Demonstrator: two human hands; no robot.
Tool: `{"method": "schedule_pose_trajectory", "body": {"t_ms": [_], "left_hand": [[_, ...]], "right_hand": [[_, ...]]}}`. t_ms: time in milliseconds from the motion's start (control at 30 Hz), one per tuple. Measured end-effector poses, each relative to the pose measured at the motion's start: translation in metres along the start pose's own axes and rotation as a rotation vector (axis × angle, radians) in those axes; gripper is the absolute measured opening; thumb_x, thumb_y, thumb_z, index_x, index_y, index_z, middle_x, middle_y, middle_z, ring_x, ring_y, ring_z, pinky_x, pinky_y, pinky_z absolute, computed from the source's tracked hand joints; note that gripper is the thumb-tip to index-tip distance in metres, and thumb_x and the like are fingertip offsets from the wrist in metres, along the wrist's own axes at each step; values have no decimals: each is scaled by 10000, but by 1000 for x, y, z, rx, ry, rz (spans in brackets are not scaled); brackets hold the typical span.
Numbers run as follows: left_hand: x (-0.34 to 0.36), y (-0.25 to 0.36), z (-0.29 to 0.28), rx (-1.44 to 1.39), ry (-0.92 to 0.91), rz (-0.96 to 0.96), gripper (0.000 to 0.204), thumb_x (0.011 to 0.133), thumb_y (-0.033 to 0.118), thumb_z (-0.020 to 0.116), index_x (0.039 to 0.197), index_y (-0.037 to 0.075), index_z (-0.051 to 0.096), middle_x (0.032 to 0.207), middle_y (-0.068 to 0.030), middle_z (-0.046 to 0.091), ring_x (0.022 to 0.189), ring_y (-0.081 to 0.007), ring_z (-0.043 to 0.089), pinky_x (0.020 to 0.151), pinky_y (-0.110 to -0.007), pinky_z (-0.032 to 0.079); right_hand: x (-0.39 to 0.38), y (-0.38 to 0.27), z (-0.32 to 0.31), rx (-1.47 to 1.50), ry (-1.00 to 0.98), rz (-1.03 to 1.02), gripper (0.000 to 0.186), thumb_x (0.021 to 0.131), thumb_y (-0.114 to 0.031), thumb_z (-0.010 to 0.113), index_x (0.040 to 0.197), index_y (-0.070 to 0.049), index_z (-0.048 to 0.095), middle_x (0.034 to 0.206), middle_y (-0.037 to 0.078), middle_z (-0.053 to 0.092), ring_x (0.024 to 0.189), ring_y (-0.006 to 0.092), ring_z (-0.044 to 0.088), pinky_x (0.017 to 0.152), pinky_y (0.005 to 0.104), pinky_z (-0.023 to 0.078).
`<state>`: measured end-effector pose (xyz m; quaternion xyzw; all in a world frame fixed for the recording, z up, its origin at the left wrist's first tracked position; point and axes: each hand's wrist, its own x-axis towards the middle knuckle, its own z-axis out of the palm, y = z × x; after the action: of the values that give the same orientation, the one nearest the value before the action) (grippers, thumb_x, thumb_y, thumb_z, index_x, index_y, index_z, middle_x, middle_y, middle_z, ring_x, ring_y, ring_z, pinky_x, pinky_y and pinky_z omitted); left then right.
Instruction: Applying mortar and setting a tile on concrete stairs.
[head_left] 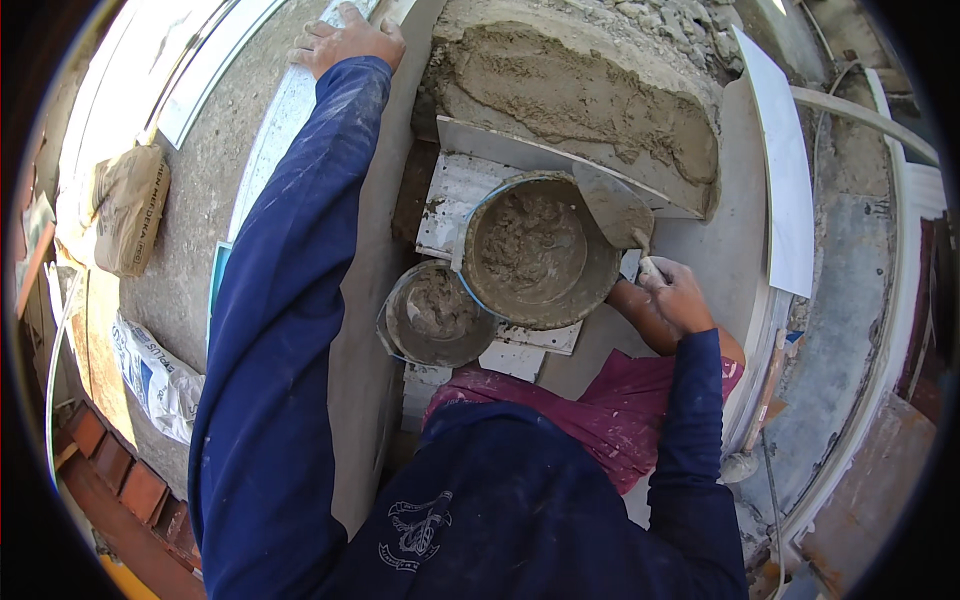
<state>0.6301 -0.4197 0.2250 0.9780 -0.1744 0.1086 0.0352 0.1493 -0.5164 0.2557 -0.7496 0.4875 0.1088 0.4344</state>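
Note:
My right hand (682,297) is closed around the handle of a trowel (612,203). Its grey, mortar-smeared blade lies over the far right rim of the larger bucket (598,268). Wet grey mortar (522,243) sits inside that bucket. Against its lower left stands a smaller bucket (398,322), also with grey mortar in it. Far off at the upper left, my left hand (352,42) rests with fingers apart on a long pale speckled strip (283,140) beside a grey ledge. A rough layer of wet mortar (590,100) covers the surface beyond the buckets.
White tiles or boards (463,190) lie under the buckets. An upright panel (570,160) stands behind them, and a white sheet (785,170) leans at the right. Rubble (670,30) is at the far end. A brown paper sack (130,210) and a white bag (158,380) lie left.

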Motion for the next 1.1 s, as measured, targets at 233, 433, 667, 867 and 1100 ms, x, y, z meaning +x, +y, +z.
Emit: {"method": "schedule_pose_trajectory", "body": {"t_ms": [233, 433, 667, 867, 1100], "left_hand": [[6, 34, 32, 9, -34, 2, 681, 850, 526, 433, 1417, 154, 373, 1387, -296, 385, 1294, -422, 382, 1085, -570, 163], [6, 4, 56, 70, -53, -11, 680, 851, 525, 432, 1418, 154, 372, 1386, -297, 385, 1293, -423, 383, 1084, -575, 161], [17, 4, 63, 81, -44, 33, 678, 853, 525, 431, 1418, 155, 371, 1385, -299, 385, 1291, -426, 384, 1083, -580, 158], [22, 25, 53, 65, -16, 62, 676, 855, 524, 430, 1418, 155, 370, 1384, -300, 385, 1290, -427, 385, 1082, -585, 155], [4, 14, 21, 33, 30, 73, 674, 856, 523, 428, 1418, 155, 368, 1383, -302, 385, 1289, -430, 386, 1081, -591, 152]], "right_hand": [[63, 83, 140, -691, 75, -56, 195, 782, -168, 617, 830, 21, 626, 821, 220, 664, 758, 374, 665, 677, 469, 535], [63, 57, 162, 40, -316, 215, 194, 828, -120, 637, 714, 24, 572, 566, 75, 551, 419, 160, 544, 371, 334, 423], [44, 53, 164, 407, -297, 244, 138, 834, -122, 640, 781, 1, 607, 584, 40, 524, 418, 127, 502, 351, 291, 389], [21, 60, 153, 589, -261, 178, 152, 826, -121, 649, 834, 26, 612, 600, 48, 537, 417, 118, 506, 353, 274, 391], [-10, 51, 121, 532, -121, 44, 181, 815, -114, 666, 902, 43, 643, 600, 32, 562, 442, 84, 519, 383, 251, 401]]}}
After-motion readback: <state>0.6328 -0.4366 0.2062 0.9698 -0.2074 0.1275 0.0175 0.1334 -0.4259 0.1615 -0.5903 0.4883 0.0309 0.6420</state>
